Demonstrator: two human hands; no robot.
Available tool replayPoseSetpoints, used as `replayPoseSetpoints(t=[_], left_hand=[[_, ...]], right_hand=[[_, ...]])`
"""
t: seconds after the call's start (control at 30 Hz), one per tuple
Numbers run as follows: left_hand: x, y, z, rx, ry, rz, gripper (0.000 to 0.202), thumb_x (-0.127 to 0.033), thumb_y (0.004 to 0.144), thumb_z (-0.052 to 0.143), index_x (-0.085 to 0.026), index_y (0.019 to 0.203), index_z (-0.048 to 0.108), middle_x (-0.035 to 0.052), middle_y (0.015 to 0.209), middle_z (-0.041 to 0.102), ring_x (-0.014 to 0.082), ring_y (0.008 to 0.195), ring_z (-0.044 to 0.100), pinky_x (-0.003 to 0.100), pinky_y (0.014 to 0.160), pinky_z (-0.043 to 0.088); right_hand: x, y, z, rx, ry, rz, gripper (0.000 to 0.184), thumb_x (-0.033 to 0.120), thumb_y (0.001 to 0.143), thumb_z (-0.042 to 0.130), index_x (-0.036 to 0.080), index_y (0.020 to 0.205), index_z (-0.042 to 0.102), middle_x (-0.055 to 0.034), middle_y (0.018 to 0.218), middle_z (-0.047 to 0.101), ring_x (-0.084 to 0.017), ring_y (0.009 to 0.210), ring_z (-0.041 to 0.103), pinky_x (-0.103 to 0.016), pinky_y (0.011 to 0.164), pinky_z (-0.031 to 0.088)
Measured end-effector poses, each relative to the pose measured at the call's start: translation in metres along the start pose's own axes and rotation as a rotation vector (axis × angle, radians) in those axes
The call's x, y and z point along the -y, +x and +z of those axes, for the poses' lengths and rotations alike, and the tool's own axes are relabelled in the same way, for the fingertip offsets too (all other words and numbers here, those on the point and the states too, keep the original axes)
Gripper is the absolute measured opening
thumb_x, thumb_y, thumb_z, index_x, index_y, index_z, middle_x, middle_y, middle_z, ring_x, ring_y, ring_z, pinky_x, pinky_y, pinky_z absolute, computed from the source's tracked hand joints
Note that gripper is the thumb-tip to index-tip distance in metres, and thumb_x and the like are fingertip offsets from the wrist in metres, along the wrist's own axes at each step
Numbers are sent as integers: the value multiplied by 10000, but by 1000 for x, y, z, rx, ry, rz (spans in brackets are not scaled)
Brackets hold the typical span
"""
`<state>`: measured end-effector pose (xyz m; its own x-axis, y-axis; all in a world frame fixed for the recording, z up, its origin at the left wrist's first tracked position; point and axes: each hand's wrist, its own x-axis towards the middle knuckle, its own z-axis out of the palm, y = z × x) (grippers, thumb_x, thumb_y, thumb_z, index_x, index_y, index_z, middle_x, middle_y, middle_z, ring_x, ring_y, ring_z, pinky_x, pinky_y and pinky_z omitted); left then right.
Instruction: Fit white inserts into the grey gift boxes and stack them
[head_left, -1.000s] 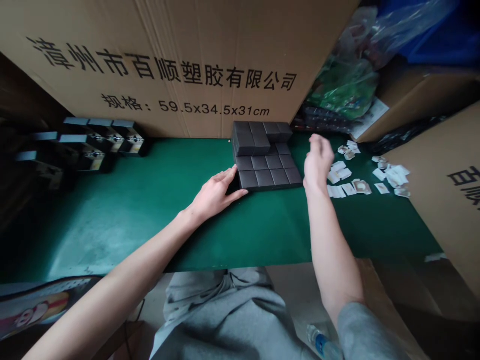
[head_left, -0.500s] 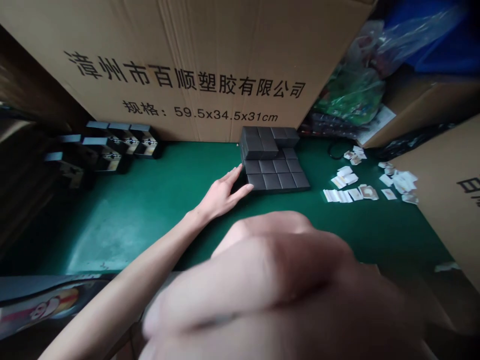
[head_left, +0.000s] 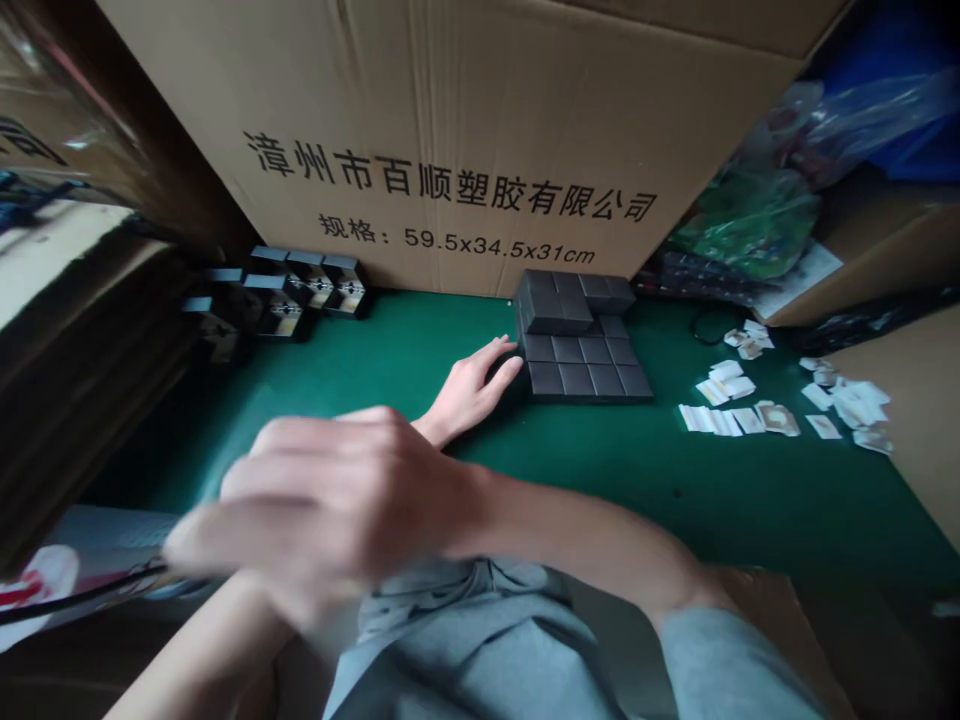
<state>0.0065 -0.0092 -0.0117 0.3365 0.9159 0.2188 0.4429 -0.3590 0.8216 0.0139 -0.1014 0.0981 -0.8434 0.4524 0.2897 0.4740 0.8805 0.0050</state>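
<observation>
Both hands are working apart: our left hand (head_left: 471,392) is resting open against the near left side of the dark grey square boxes (head_left: 581,365), its fingers spread and not grasping anything. That hand is clearly the nearer one. The boxes are lying just to its right on the green mat (head_left: 390,340), set in rows of four with a raised layer along the far side, though we cannot tell their long axis from this angle. Our right hand (head_left: 330,510) is passing blurred above our left forearm (head_left: 225,625), so we cannot tell whether it is clenched or holding something. Compared with a second ago, it is no longer over the mat beside the printed paper cards (head_left: 739,415), which are lying well to the right of the boxes. Further left of our left hand, the black boxes (head_left: 307,295) are standing against the cardboard carton (head_left: 450,120)
</observation>
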Motion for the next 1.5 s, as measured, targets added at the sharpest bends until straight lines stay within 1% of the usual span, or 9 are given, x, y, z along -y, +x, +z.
replayPoseSetpoints(t=[0.13, 0.23, 0.43, 0.6, 0.87, 0.97, 1.1, 1.23, 1.5], left_hand=[[4, 1, -2, -119, -21, -28, 427, -483, 1054, 479, -172, 1139, 761, 118, 1422, 706, 272, 1349, 647, 398, 1161, 478], [6, 3, -5, -186, -10, -44, 443, -485, 1060, 459, -190, 894, 745, 80, 1064, 799, 228, 1030, 722, 327, 945, 522], [10, 3, -16, -225, -101, -219, 607, -605, 1029, 445, -204, 580, 362, -25, 567, 356, 117, 553, 334, 310, 569, 249], [9, -1, -18, -157, -147, -237, 685, -708, 978, 457, -218, 585, 184, -27, 568, 200, 102, 553, 176, 325, 548, 149], [10, 1, -12, -154, -57, -162, 686, -666, 976, 433, -221, 494, 232, -14, 484, 277, 107, 499, 283, 318, 533, 238], [15, 3, -13, -137, -31, -215, 687, -656, 987, 398, -212, 465, 445, 20, 474, 447, 152, 512, 469, 329, 582, 384], [25, 8, -17, -240, -107, -320, 676, -612, 1039, 267, -199, 766, 727, 102, 714, 684, 258, 785, 688, 346, 724, 552], [26, 16, -20, -287, -408, -321, 554, -549, 1045, 281, -185, 1028, 698, 46, 791, 675, 174, 658, 623, 253, 571, 534], [0, 20, -25, -8, -885, -422, 690, -754, 1005, 264, -189, 1093, 650, 96, 928, 742, 182, 700, 660, 272, 541, 492]], right_hand=[[-34, 38, 55, -33, 303, -66, 420, 167, 1032, 339, 253, 1284, 663, 39, 1379, 695, -155, 1176, 695, -293, 824, 618], [-38, 70, 89, 118, 374, 42, 328, 188, 1006, 419, 238, 1259, 621, -16, 1631, 496, -216, 1143, 723, -347, 810, 613], [-19, 139, 110, 197, 426, 60, 357, 168, 946, 463, 200, 1295, 532, -69, 1722, 351, -222, 1041, 755, -398, 841, 622], [-20, 157, 120, 229, 402, 92, 373, 110, 962, 421, 167, 1321, 504, -76, 1438, 646, -224, 1075, 753, -389, 868, 616], [-36, 99, 93, 124, 272, -1, 282, 55, 1005, 409, 199, 1110, 628, -79, 1304, 681, -232, 1019, 739, -329, 730, 569], [-53, 60, 80, -53, 264, 17, 303, 85, 1055, 391, 226, 1164, 636, -43, 1282, 676, -195, 1070, 717, -285, 776, 557], [-91, -12, 71, -358, 168, 177, 352, 153, 1107, 367, 229, 1186, 701, -51, 1185, 726, -166, 1048, 713, -315, 978, 544], [-127, -75, 68, -594, 72, 351, 251, 264, 1088, 512, 207, 1099, 756, -72, 1047, 750, -164, 921, 730, -275, 833, 577], [-135, -101, 78, -341, 135, 408, 255, 195, 1067, 514, 186, 1174, 745, -100, 1099, 750, -193, 986, 736, -311, 839, 616]])
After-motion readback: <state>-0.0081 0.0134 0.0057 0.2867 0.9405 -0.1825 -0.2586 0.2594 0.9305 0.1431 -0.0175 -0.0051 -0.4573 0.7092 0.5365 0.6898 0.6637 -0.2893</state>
